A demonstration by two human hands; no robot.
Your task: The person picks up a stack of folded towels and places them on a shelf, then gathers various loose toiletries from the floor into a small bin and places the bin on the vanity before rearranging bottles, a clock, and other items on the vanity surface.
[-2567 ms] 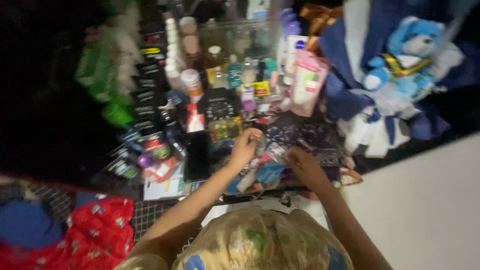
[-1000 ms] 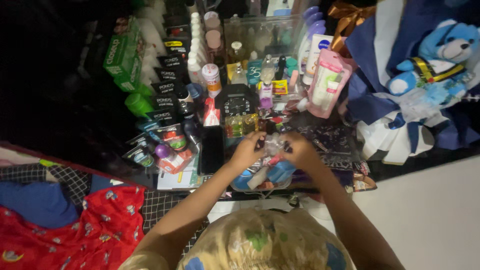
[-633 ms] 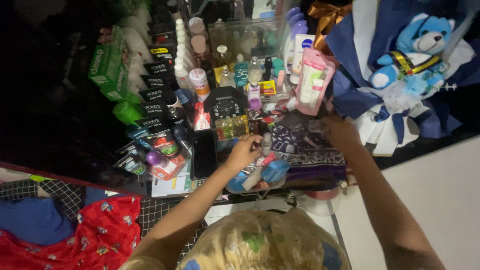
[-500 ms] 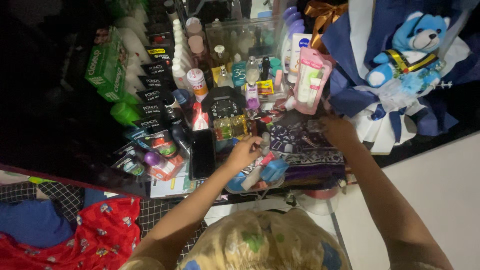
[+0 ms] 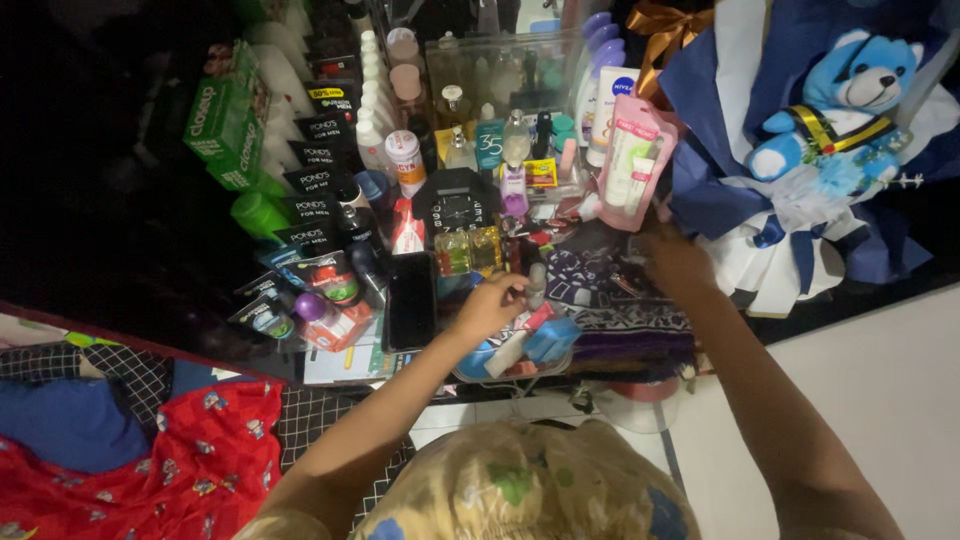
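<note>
My left hand (image 5: 488,305) pinches a small clear dropper bottle (image 5: 537,283) by its neck, above a round clear tub (image 5: 520,352) of small cosmetics. My right hand (image 5: 676,258) reaches to the right over a dark patterned pouch (image 5: 600,285), just below a pink packet (image 5: 634,160). Its fingers are curled and turned away, so I cannot see whether anything is in them. A black phone (image 5: 411,298) lies left of my left hand.
The table is crowded: black tubes (image 5: 315,180), green boxes (image 5: 225,115), white bottles (image 5: 372,95), a small black clock (image 5: 460,205), a clear organiser (image 5: 500,70). A blue teddy bouquet (image 5: 845,100) stands at the right. Red cloth (image 5: 190,470) lies lower left, white floor (image 5: 880,380) lower right.
Both hands were together on the small bottle a second ago. My right hand has since let go and moved right over the patterned pouch; my left hand keeps the bottle.
</note>
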